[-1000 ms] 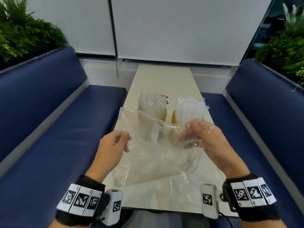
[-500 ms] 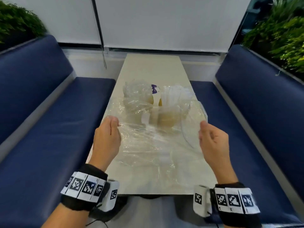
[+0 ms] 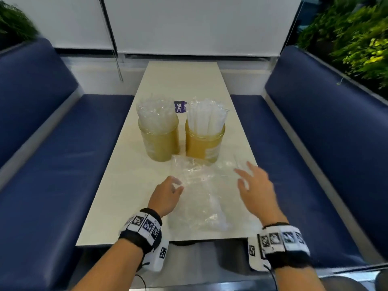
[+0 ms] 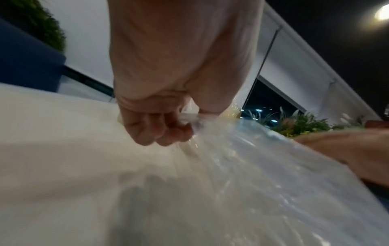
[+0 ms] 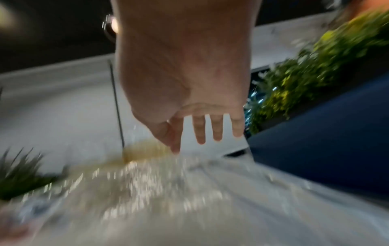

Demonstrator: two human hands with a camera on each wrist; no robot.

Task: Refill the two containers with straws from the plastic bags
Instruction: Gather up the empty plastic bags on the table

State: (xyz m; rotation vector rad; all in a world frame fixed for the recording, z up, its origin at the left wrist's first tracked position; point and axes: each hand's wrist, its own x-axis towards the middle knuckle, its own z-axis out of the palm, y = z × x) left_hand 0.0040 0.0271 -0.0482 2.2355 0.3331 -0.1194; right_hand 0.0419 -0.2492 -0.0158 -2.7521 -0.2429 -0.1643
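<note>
On the table (image 3: 130,185), head view: two amber containers stand side by side near the middle, touching or nearly so. The left container (image 3: 160,143) holds clear straws (image 3: 156,114); the right container (image 3: 204,143) holds white straws (image 3: 206,118). A purple label (image 3: 180,106) shows between the two straw bundles. A crumpled clear plastic bag (image 3: 201,194) lies flat toward the near edge, its far end reaching the foot of the right container. The left hand (image 3: 165,196) sits at the bag's left edge with fingers curled onto the film. The right hand (image 3: 255,190) is above the bag's right side, fingers spread and straight, grasping nothing. Blue benches (image 3: 52,164) run along both long edges of the table.

Left wrist view: the left hand (image 4: 160,126) pinches a fold of the plastic bag (image 4: 263,174) between curled fingers and thumb, just above the table (image 4: 52,149).

Right wrist view, blurred: the right hand (image 5: 189,108) hangs released, fingers (image 5: 218,129) extended and apart, above the plastic bag (image 5: 157,191). Contact with the film cannot be determined.
</note>
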